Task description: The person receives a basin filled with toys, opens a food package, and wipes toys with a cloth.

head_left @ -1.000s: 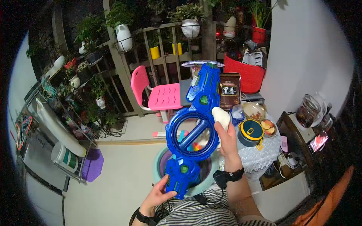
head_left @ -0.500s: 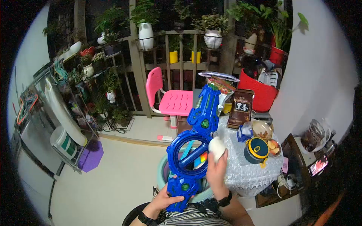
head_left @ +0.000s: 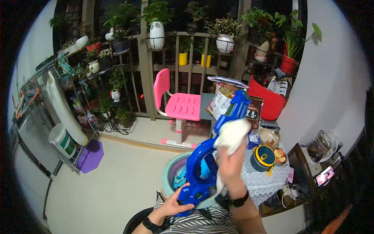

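Note:
My left hand is wrapped round the lower end of a long blue plastic toy with a big ring in its middle. The toy is tilted, its far end pointing up and to the right. In my right hand is a white cloth, blurred by motion, held over the toy's upper part and hiding some of it. Below the ring stands a pale green tub with light blue pieces inside.
At the right, a table with a silvery cover bears a dark lidded container, cut fruit and food packets. A pink chair stands ahead, before a railing with potted plants. A lit phone rests at far right.
The toy has tilted further right, and its bar no longer shows across the ring. My right hand has raised the cloth, which now looks larger and more spread. The view has shifted slightly.

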### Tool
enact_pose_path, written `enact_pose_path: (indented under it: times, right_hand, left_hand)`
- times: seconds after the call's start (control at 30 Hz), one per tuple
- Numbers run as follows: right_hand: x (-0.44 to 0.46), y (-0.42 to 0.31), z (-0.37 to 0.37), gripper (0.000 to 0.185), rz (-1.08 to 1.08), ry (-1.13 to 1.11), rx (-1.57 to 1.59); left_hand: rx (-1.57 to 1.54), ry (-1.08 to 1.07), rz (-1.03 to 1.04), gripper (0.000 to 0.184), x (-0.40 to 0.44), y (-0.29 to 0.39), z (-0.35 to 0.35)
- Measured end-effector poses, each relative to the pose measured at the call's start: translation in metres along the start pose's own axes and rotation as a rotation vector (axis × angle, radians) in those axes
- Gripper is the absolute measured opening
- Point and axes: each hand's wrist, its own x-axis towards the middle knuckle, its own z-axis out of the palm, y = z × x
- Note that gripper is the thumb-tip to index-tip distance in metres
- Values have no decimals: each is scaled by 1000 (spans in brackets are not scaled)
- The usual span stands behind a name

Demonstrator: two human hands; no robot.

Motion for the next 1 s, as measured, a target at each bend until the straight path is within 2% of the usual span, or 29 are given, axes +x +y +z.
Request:
enact_pose_path:
  times: [0.07,0.1,0.13,0.17,0.23,0.3,0.33,0.4,0.43,0.47,0.5,0.53,0.57,0.63,0.67,0.7,0.73,0.77,0.8,0.83,0.9,0.93,1.0]
  right_hand:
    - [36,-7,-27,51,-24,163,-6]
    - [54,-14,-38,49,40,265,-21]
    - [67,-14,-52,44,11,280,-68]
    - [76,-10,-60,40,7,332,33]
    - [78,-17,-63,36,14,274,131]
    - [56,-39,-54,34,102,165,-39]
    - [37,-36,-41,31,25,133,-80]
    - [-10,-37,-20,40,-20,-30,-169]
    - [-32,-43,-10,49,-113,-100,-165]
    - [-45,-47,-4,54,-183,-144,-126]
    - [-55,-53,-3,61,-138,-155,7]
    - [-66,-47,-1,67,-58,-131,133]
    - [-69,-47,0,73,25,-108,259]
    - [-60,-54,-9,86,63,-9,433]
    - [-53,-59,-13,93,76,43,520]
    - [-48,-61,-12,89,134,103,607]
    - [-43,-63,-12,86,186,170,696]
    - [-41,-52,-14,71,315,249,814]
    - [-42,-41,-16,57,445,327,929]
    - [-42,-30,-18,57,449,324,921]
    - [-44,-9,-16,35,900,306,1066]
    - [-44,-2,-9,25,933,352,981]
    - [-48,7,-8,26,890,332,990]
  left_hand:
    - [68,-59,50,81,-3,3,-1]
    - [67,-57,49,81,-3,7,0]
    - [156,-102,79,78,-2,13,0]
    - [247,-148,107,76,-3,16,0]
    - [238,-139,135,74,-5,14,3]
    - [230,-103,103,72,-5,14,6]
    - [233,-102,102,72,-6,11,6]
    - [247,13,127,71,-8,4,7]
    - [250,14,128,71,-7,5,7]
    - [298,71,117,71,-6,7,7]
    - [348,127,103,71,-6,10,6]
    - [478,141,347,68,-1,19,4]
    - [485,139,338,68,1,28,-1]
    - [929,231,514,70,3,44,-9]
    - [1035,325,564,68,3,49,-10]
    - [1030,318,554,68,3,52,-14]
    - [1211,379,623,66,3,55,-21]
    - [1391,443,692,63,3,56,-26]
    - [1432,461,704,60,4,55,-29]
    - [1424,461,700,60,4,54,-30]
    - [1503,432,702,60,5,51,-31]
    - [1499,408,683,58,6,53,-29]
    - [1483,413,655,60,8,49,-29]
